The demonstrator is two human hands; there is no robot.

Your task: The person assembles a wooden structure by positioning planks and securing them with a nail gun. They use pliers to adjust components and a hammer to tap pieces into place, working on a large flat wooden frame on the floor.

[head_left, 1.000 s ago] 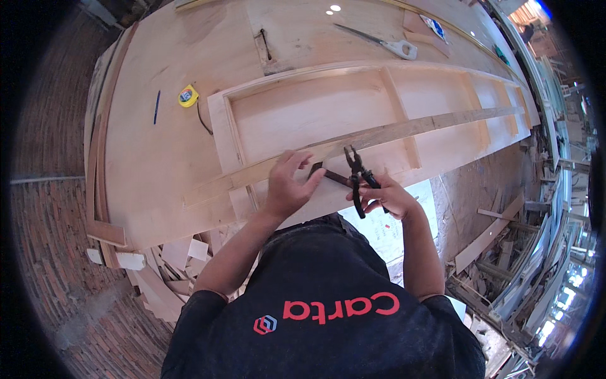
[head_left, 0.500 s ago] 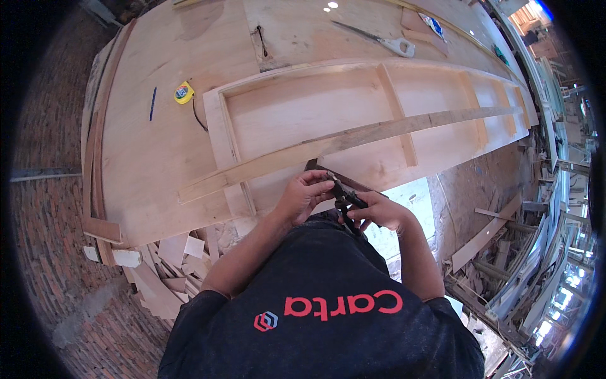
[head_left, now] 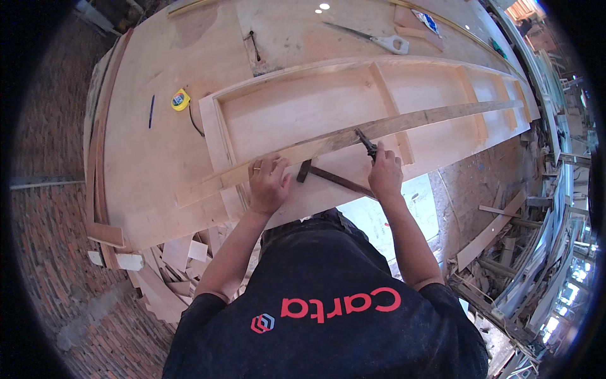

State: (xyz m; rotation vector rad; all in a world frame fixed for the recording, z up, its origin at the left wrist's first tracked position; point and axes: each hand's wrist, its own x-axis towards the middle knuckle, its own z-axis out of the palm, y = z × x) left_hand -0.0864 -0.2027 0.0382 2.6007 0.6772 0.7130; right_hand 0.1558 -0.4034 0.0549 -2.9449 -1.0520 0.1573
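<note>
A long wooden strip point(head_left: 328, 141) lies slantwise across a shallow wooden frame point(head_left: 221, 139) with crosspieces. My left hand point(head_left: 268, 183) is closed over the near edge of the strip, toward its left end. In my right hand point(head_left: 385, 174) is a dark, slender hand tool point(head_left: 366, 144), its tip against or just over the strip; its exact kind is hard to make out. Between my hands a hammer point(head_left: 338, 180) rests on the frame's near side, its dark head toward my left hand and its handle running toward my right wrist.
A yellow tape measure point(head_left: 180, 100) and blue pencil point(head_left: 151, 112) lie on the wooden worktable point(head_left: 145, 183) at left. Farther back are a handsaw point(head_left: 391, 43) and a blue-and-white packet point(head_left: 424, 21). Wood offcuts point(head_left: 180, 252) are heaped below the near edge; more scrap lies right.
My hands have parted from close to my body and reached forward. The left now grips the strip; the right has carried the dark tool to it. The hammer shows more fully.
</note>
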